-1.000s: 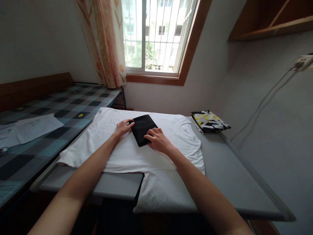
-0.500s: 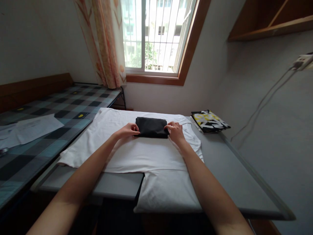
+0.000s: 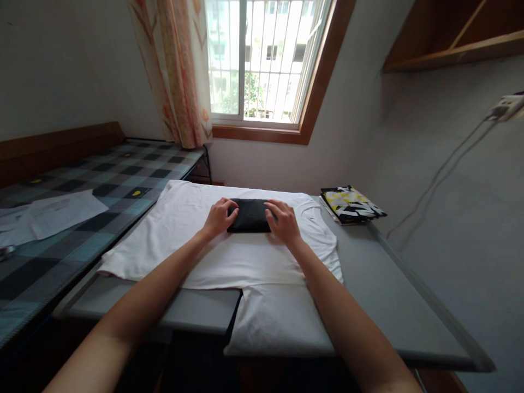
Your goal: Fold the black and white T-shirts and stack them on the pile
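Fingers of left hand [image 3: 220, 218] and right hand [image 3: 285, 221] curved, thumb-index gaps narrow, one hand at each end of the folded black item [image 3: 251, 215]; can't tell if pinching. Item sits on the spread white shirt [image 3: 245, 262], around mid-body. Shirt's on the grey table [image 3: 388, 284]; patterned folded cloth [image 3: 352, 204] just past the collar.

Head view, forward-down over table [image 3: 403, 305]

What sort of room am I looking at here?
Probably a bedroom or dorm room: there is a black metal-framed bed with a checked grey-blue cover, a pale curtain with orange floral print beside a barred window, and a grey flat-topped table.
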Tool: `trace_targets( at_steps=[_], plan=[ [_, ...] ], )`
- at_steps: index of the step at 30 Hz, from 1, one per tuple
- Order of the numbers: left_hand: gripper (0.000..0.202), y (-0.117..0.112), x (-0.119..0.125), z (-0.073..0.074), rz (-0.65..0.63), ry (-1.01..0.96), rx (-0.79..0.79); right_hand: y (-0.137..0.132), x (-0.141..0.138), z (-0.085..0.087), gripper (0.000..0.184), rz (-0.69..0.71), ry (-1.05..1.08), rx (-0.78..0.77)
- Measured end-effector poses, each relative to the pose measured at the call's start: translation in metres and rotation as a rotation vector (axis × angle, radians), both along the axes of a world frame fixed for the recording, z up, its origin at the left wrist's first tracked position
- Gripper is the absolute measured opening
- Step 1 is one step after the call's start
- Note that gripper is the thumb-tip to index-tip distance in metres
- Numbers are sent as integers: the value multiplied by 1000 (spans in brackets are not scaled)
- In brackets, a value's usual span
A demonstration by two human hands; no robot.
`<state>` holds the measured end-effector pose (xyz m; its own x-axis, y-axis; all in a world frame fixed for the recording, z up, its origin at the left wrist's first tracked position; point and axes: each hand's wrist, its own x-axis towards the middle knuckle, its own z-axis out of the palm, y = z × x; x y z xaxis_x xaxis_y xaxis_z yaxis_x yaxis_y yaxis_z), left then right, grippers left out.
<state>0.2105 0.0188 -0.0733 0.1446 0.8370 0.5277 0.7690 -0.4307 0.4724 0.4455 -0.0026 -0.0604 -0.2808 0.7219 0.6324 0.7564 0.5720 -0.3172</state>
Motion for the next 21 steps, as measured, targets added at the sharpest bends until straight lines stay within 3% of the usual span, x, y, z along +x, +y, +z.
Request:
trace_targets(
  at_steps=[3, 6, 10, 14, 21],
  plan=[
    [43, -8, 14, -9, -102, 214, 81, -2, -13, -16, 44, 34, -181, -93],
    [49, -8, 17, -20, -175, 378, -17, 0, -16, -32, 48, -10, -274, -205],
    [54, -3, 13, -29, -121, 420, -178, 10, -6, -40, 52, -55, -280, -340],
    [62, -2, 11, -27, -62, 415, -251, 21, 11, -42, 50, -136, -229, -458],
    [61, -8, 10, -22, -36, 435, -178, 25, 21, -44, 45, -201, -114, -364]
  ],
)
